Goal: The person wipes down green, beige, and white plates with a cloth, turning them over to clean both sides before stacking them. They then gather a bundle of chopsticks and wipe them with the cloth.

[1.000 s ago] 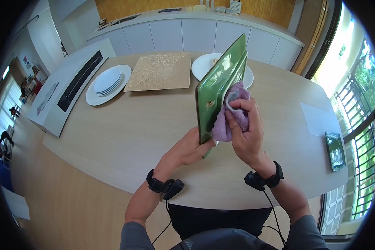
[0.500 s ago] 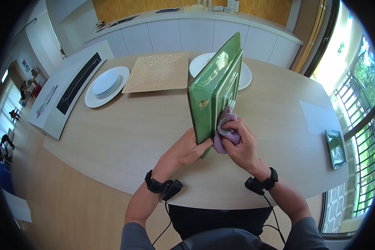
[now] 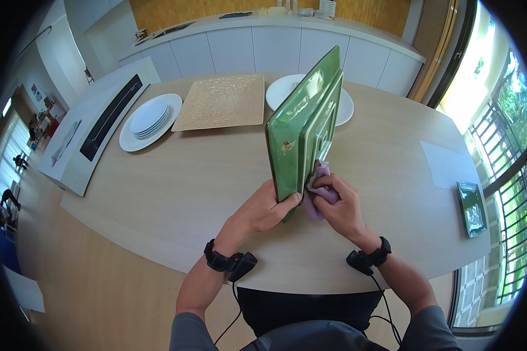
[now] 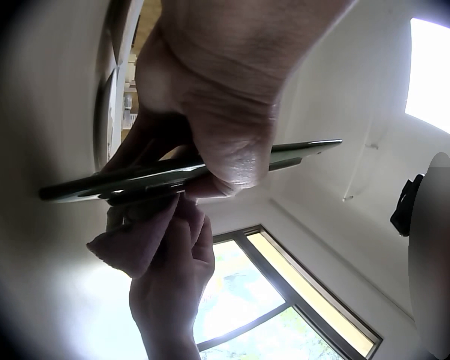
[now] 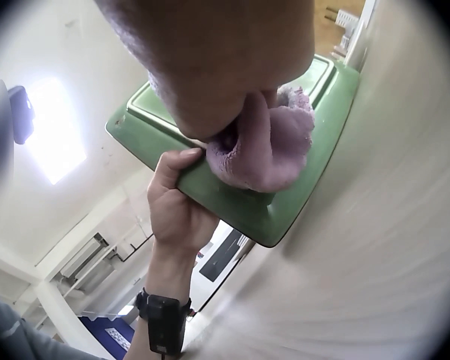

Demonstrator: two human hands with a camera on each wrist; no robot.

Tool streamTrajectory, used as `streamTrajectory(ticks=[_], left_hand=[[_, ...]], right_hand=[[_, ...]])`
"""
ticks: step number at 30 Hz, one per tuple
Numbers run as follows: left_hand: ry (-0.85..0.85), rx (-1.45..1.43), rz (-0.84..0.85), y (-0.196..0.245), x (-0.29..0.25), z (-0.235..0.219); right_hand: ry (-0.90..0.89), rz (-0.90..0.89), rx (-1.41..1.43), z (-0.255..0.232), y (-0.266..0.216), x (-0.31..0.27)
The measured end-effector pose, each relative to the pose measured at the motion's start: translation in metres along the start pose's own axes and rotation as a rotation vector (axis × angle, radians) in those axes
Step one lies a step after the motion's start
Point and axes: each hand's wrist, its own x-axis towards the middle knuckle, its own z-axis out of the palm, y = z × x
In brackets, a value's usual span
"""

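Observation:
A green square plate (image 3: pixel 293 140) stands on edge above the table, its underside with a raised rim facing right. My left hand (image 3: pixel 257 207) grips its lower edge, thumb on the underside. In my right hand (image 3: pixel 345 210) is a bunched purple cloth (image 3: pixel 317 202), pinched against the plate's lower underside. The right wrist view shows the cloth (image 5: pixel 266 150) pressed on the green underside (image 5: pixel 285 217), with the left hand (image 5: pixel 176 210) at the plate's edge. In the left wrist view the plate (image 4: pixel 120 180) is seen edge-on, the cloth (image 4: pixel 139 240) beneath it.
On the table (image 3: pixel 216 175) lie a tan patterned square plate (image 3: pixel 222 102), small white plates (image 3: pixel 149 116) stacked on a larger one, and a white plate (image 3: pixel 344 108) behind the green plate. A small green dish (image 3: pixel 471 209) and a paper sheet (image 3: pixel 442 164) lie at the right.
The right hand and cloth have moved down along the plate's underside. The green plate has shifted slightly left and turned to show more of its underside; the left hand still grips it.

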Motion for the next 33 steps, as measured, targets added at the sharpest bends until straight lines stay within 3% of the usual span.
streamTrajectory(ticks=[3,5,14,16,19,21,26,28,30,33], left_hand=[[0.029,0.006,0.049,-0.005,0.001,0.003],[0.050,0.019,0.096,-0.007,0.001,0.004],[0.048,0.035,0.127,-0.004,0.001,0.002],[-0.013,0.047,0.030,-0.003,0.000,-0.002],[-0.022,0.064,0.018,-0.005,0.000,-0.002],[0.007,0.056,0.069,-0.005,0.000,0.001],[0.092,0.035,0.151,-0.006,-0.001,0.003],[-0.010,0.059,0.043,-0.009,0.000,-0.002],[-0.026,0.065,0.017,-0.006,0.001,-0.003],[-0.025,0.074,0.001,-0.007,0.000,-0.003]], right_hand=[[0.026,0.097,0.007,-0.002,0.004,0.004],[0.032,0.309,0.120,-0.006,0.008,0.010],[0.119,0.287,0.181,-0.013,0.023,0.036],[0.124,0.282,0.165,-0.013,0.022,0.038],[0.184,0.250,0.239,-0.013,0.021,0.045],[0.177,0.166,0.230,-0.014,0.023,0.051],[0.157,0.171,0.256,-0.013,0.017,0.053],[0.145,0.161,0.265,-0.013,0.018,0.050],[0.084,0.182,0.077,-0.013,0.016,0.047],[0.057,0.170,0.058,-0.010,0.019,0.042]])
